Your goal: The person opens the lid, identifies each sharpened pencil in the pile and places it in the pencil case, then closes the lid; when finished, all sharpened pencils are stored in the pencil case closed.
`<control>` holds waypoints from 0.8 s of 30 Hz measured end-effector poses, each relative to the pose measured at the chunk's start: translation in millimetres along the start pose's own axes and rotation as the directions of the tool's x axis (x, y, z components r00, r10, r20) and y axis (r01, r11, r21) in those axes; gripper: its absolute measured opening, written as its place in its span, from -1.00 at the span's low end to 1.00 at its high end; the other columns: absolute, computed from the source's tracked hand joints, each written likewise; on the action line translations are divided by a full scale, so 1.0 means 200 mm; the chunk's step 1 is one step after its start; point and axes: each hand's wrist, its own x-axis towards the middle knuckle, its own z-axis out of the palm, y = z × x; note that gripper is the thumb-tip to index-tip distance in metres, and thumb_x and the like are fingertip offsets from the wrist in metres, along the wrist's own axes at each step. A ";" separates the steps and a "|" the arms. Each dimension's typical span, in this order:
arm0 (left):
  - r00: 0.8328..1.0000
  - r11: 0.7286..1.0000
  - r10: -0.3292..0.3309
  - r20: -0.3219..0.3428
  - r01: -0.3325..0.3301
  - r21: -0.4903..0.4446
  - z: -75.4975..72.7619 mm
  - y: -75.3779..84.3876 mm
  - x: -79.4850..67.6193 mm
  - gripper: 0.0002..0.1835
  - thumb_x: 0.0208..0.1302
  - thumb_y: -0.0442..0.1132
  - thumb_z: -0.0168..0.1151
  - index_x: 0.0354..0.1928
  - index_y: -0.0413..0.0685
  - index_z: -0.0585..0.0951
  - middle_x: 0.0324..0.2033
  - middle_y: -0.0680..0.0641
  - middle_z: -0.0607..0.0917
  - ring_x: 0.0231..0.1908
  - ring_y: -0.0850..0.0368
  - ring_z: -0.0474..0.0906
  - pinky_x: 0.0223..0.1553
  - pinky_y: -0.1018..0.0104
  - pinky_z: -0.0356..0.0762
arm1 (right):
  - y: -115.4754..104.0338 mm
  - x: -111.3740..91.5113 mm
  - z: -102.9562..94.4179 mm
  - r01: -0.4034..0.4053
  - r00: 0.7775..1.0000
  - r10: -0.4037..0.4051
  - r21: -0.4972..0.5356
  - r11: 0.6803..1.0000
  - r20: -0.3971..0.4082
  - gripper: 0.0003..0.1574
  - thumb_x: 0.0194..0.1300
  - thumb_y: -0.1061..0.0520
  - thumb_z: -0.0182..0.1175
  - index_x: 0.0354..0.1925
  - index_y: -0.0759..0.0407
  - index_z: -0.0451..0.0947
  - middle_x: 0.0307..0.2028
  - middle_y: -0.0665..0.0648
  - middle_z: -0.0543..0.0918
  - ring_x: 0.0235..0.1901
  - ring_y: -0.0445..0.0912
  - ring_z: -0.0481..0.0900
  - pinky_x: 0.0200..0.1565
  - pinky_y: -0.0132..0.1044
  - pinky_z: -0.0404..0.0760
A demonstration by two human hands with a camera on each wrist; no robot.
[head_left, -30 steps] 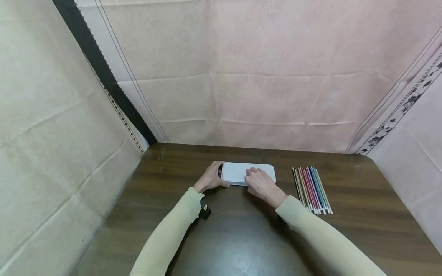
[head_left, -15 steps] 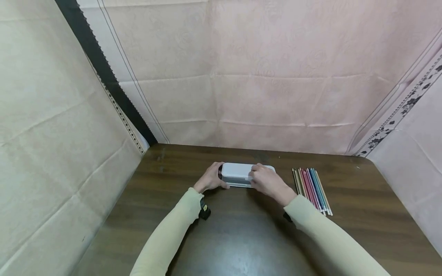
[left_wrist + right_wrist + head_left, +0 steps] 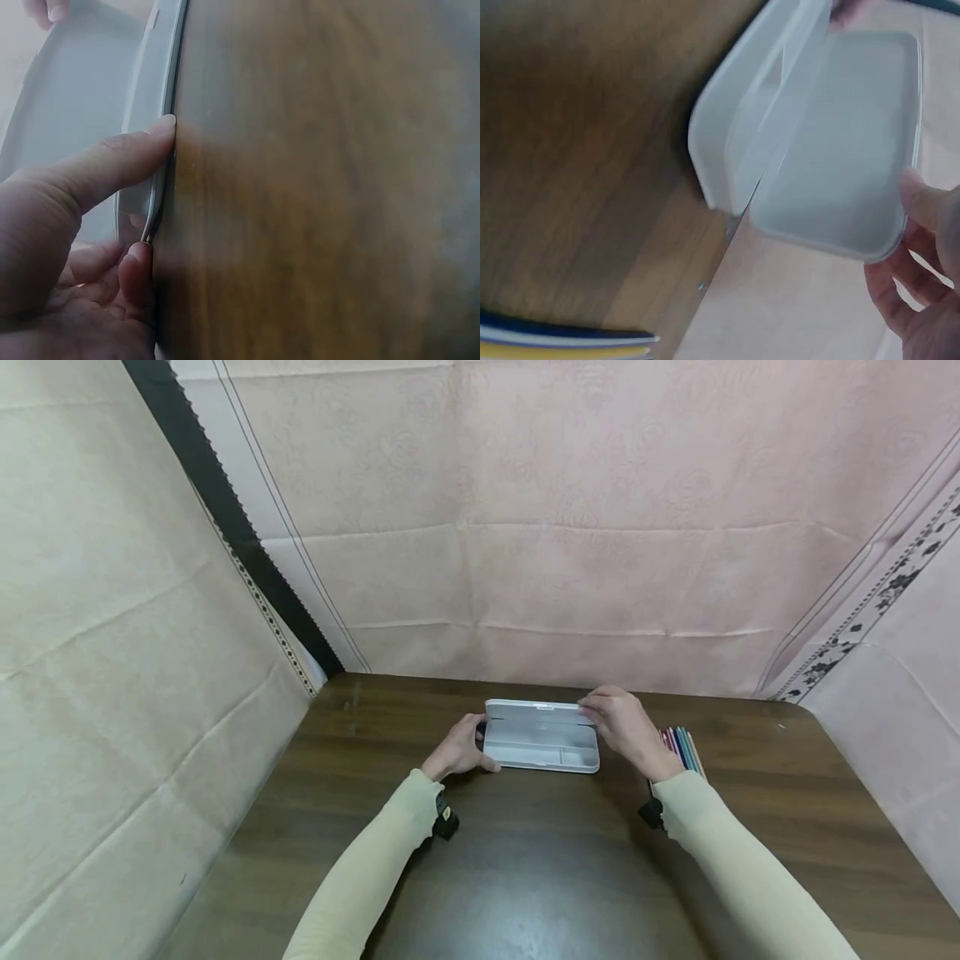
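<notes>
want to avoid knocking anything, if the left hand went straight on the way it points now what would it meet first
Most likely the open white case, since the left hand grips its left end. Beyond that, perhaps the raised lid, though depth is unclear.

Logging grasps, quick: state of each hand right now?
Left hand: holding the pale case by its left end.
Right hand: pinching the open lid at its right end.

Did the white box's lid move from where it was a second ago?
Yes. In the head view, the lid has swung up and back, closer to the table's far edge, leaving the box open.
</notes>
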 end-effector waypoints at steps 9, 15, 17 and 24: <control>1.000 1.000 -0.004 0.001 0.004 -0.019 0.00 -0.01 -0.02 0.08 0.08 -0.27 0.73 0.62 -0.11 0.34 0.51 -0.20 0.46 0.41 -0.17 0.49 0.44 -0.11 0.53 | 0.11 0.03 0.05 -0.137 0.969 0.158 0.120 0.983 -0.190 -0.90 0.41 0.37 0.42 -0.15 0.37 0.84 -0.19 0.30 0.83 -0.26 0.12 0.81 -0.22 0.00 0.80; 1.000 1.000 -0.001 0.006 0.001 -0.007 0.00 -0.02 -0.02 0.06 0.10 -0.25 0.73 0.62 -0.10 0.34 0.52 -0.19 0.45 0.41 -0.16 0.49 0.44 -0.12 0.53 | 0.14 0.05 0.09 -0.166 0.980 0.167 0.019 0.986 -0.107 -0.67 0.46 0.41 0.28 0.14 0.43 0.76 -0.07 0.40 0.75 -0.21 0.19 0.79 -0.18 0.06 0.81; 1.000 1.000 0.001 0.004 -0.001 -0.001 -0.01 -0.02 -0.02 0.06 0.09 -0.25 0.73 0.62 -0.10 0.35 0.52 -0.19 0.44 0.41 -0.16 0.50 0.44 -0.12 0.54 | 0.15 0.05 0.09 -0.201 0.979 0.202 0.035 0.979 -0.041 -0.55 0.44 0.40 0.26 0.25 0.44 0.68 -0.02 0.44 0.72 -0.22 0.19 0.79 -0.22 0.03 0.80; 1.000 1.000 -0.001 0.005 0.001 -0.003 -0.01 0.00 -0.02 0.06 0.05 -0.23 0.75 0.59 -0.07 0.37 0.52 -0.18 0.46 0.43 -0.17 0.50 0.44 -0.13 0.54 | 0.15 0.07 0.06 -0.345 0.928 0.325 0.095 0.934 0.183 -0.31 0.52 0.30 0.25 0.53 0.41 0.41 0.00 0.50 0.74 -0.21 0.16 0.76 -0.33 -0.15 0.72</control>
